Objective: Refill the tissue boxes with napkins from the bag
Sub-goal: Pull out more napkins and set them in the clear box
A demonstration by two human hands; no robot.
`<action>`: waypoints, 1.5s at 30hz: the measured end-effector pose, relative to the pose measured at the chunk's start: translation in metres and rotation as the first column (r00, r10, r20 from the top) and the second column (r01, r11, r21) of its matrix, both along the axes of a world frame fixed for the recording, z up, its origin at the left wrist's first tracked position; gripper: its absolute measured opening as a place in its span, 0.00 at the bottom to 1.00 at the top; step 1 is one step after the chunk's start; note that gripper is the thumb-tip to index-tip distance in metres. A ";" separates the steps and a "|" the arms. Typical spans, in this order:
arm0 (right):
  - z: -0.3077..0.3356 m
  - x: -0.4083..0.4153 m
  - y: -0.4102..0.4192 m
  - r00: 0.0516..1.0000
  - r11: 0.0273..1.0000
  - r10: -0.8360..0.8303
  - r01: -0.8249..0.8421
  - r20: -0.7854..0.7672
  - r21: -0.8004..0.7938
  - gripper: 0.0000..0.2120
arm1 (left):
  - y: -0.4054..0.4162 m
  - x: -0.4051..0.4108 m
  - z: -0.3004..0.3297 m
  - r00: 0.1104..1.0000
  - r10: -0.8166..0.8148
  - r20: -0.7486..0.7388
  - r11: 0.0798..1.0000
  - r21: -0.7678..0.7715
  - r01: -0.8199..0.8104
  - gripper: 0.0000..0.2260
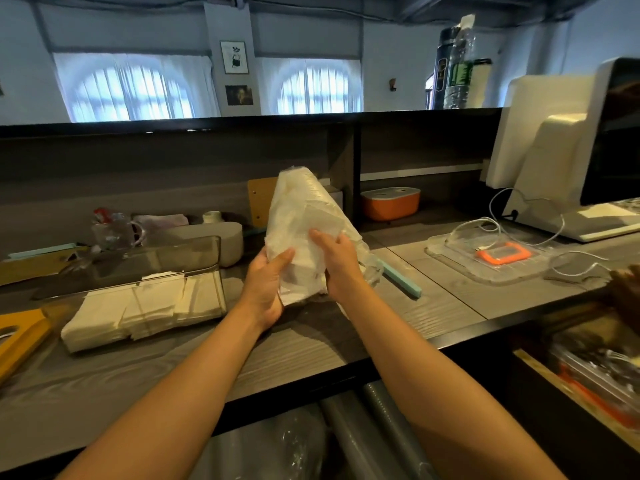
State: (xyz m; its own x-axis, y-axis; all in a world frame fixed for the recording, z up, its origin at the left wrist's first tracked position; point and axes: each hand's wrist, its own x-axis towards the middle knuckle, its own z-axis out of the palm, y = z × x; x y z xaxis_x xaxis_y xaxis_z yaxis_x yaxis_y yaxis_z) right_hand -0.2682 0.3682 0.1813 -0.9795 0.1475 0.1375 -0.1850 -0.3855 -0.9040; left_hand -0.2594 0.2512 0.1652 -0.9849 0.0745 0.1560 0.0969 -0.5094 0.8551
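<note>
A clear plastic bag of white napkins (304, 216) stands tilted above the grey counter, its top leaning away from me. My left hand (266, 282) grips its lower left side, thumb across the front. My right hand (337, 261) holds the lower right side, fingers curled into the plastic. To the left lies a clear tissue box (145, 261) on its side, with a stack of white napkins (138, 306) spilling out of its open end onto the counter.
A yellow wooden piece (17, 337) lies at the far left. A teal strip (401, 278) sits right of the bag. Further right are a clear tray with an orange-edged item (498, 254), white cables and a white monitor (571, 161). An orange container (389, 202) stands in the shelf.
</note>
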 end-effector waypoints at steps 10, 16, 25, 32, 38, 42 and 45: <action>0.007 0.005 0.017 0.989 0.990 0.068 -0.083 -0.134 -0.111 0.15 | -0.013 -0.015 0.000 0.993 -0.037 0.108 0.996 0.088 0.028 0.15; 0.003 0.003 0.002 0.986 0.818 0.045 0.055 -0.159 0.572 0.14 | -0.016 -0.009 0.001 0.979 -0.151 0.138 0.971 0.206 0.121 0.26; 0.001 0.008 -0.002 0.969 0.777 0.182 -0.036 -0.169 0.628 0.14 | -0.008 -0.007 -0.001 0.990 -0.019 0.139 1.000 0.008 0.018 0.08; 0.006 0.000 0.000 0.994 0.854 0.112 -0.097 0.001 0.511 0.18 | -0.025 -0.033 -0.007 0.966 0.054 0.254 0.969 0.220 -0.112 0.19; -0.001 0.000 0.011 0.940 0.809 0.335 -0.321 0.063 0.493 0.10 | -0.027 -0.034 -0.009 0.956 0.067 0.285 0.956 0.256 -0.143 0.20; 0.002 0.001 0.015 0.925 0.846 0.366 -0.378 0.106 0.377 0.07 | -0.024 -0.032 -0.007 0.950 0.043 0.309 0.951 0.278 -0.134 0.19; 0.002 -0.001 0.020 0.931 0.882 0.323 -0.361 0.169 0.303 0.02 | -0.024 -0.029 -0.006 0.944 0.034 0.327 0.946 0.293 -0.136 0.18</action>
State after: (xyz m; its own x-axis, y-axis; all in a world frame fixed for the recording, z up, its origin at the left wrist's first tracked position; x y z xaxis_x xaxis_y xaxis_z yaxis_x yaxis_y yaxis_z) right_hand -0.2692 0.3881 0.1836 -0.9723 -0.2335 0.0081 0.0132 -0.0898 -0.9959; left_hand -0.2888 0.2277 0.1590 -0.9869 -0.0131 -0.1605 -0.0958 -0.7537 0.6502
